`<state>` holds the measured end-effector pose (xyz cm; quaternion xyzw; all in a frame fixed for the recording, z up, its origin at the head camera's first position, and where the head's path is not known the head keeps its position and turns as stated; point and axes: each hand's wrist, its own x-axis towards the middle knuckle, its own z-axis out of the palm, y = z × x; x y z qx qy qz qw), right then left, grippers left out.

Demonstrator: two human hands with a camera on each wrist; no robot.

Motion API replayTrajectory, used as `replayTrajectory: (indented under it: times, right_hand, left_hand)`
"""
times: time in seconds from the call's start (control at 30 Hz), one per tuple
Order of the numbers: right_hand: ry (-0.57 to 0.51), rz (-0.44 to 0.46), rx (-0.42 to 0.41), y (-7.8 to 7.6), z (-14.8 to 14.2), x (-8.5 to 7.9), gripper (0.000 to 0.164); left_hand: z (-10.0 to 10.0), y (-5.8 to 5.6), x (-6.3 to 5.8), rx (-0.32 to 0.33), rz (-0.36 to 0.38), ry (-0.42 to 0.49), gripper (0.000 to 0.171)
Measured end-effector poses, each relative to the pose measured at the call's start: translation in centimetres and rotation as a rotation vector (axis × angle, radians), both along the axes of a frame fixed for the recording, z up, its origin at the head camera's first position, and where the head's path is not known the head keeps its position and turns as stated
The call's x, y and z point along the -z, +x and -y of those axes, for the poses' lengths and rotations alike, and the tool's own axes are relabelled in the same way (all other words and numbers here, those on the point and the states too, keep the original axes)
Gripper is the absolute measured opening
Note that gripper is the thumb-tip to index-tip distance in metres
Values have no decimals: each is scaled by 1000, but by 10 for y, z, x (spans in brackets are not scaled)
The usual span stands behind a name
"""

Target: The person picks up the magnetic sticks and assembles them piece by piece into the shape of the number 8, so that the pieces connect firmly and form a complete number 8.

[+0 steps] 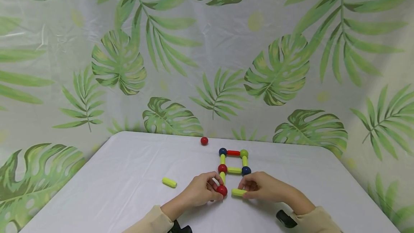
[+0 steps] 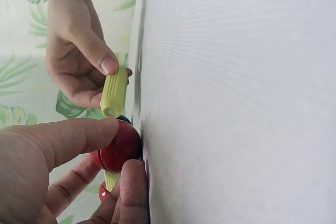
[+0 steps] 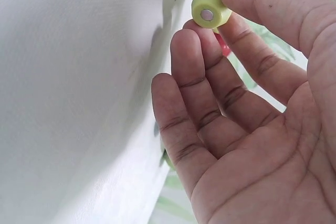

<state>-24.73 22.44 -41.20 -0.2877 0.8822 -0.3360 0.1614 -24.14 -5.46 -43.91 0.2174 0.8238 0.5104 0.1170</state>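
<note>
My left hand [image 1: 202,190] grips a red ball [image 1: 221,190] at the near end of a figure of magnetic rods and balls. A yellow-green rod joins that ball to another red ball [image 1: 222,168] farther back. Between thumb and fingers, my right hand [image 1: 266,187] pinches a loose yellow-green rod [image 1: 238,192], one end pointing at the held ball with a small gap in the head view. A round metal magnet shows in the rod's end in the right wrist view. Beyond the hands, rods, a green ball [image 1: 244,153] and blue balls [image 1: 246,170] form a square.
A loose yellow-green rod [image 1: 169,182] lies left of my left hand. Toward the back edge sits a lone red ball [image 1: 204,141]. The white-covered table [image 1: 129,164] meets a leaf-patterned curtain [image 1: 213,46] behind it.
</note>
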Motion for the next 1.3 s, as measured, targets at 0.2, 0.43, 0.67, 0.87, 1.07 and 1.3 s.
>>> replayTrajectory:
  times: [0.2, 0.43, 0.67, 0.87, 1.07, 1.3]
  right_hand:
    - [1, 15, 5, 0, 6, 0, 11]
    - [7, 20, 4, 0, 10, 0, 11]
    - [7, 14, -3, -1, 12, 1, 11]
    - [10, 12, 0, -2, 12, 1, 10]
    - [10, 17, 5, -1, 12, 0, 10]
    - [14, 18, 7, -1, 12, 0, 10]
  left_hand:
    - [0, 0, 0, 13, -9, 13, 32]
    - [1, 0, 0, 11, -3, 7, 31]
    - [1, 0, 1, 10, 16, 7, 30]
    - [0, 0, 1, 9, 12, 14, 31]
    - [0, -1, 1, 8, 6, 13, 30]
    - [0, 0, 1, 8, 5, 9, 30]
